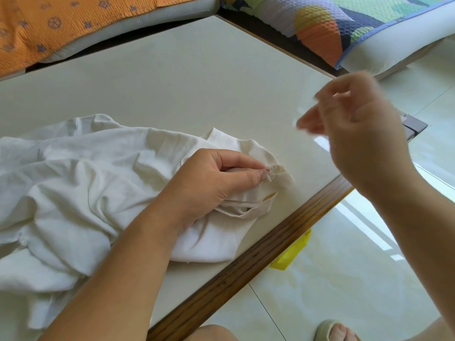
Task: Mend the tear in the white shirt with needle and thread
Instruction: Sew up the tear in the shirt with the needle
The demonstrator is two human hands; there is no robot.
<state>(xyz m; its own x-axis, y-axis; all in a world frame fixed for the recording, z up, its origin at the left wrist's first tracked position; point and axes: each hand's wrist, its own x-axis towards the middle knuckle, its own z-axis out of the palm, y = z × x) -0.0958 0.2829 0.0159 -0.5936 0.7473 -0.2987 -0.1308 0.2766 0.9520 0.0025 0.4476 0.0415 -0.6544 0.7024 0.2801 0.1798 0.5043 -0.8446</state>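
While the left hand (209, 183) pinches the white shirt (81, 183) at its frayed tear (270, 172), the cloth lies bunched under and left of that hand; farther right, the raised right hand (354, 124) is blurred, its grip unreadable.

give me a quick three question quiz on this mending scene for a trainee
1. True or false: the right hand rests flat on the white shirt.
2. Whose grip holds the fabric at the stitches? A. the left hand, pinching B. the right hand C. both hands
3. Fill in: the object on the floor beside the table is ____ in colour.

Key: 1 false, it is raised above the table, blurred. 2 A. 3 yellow.
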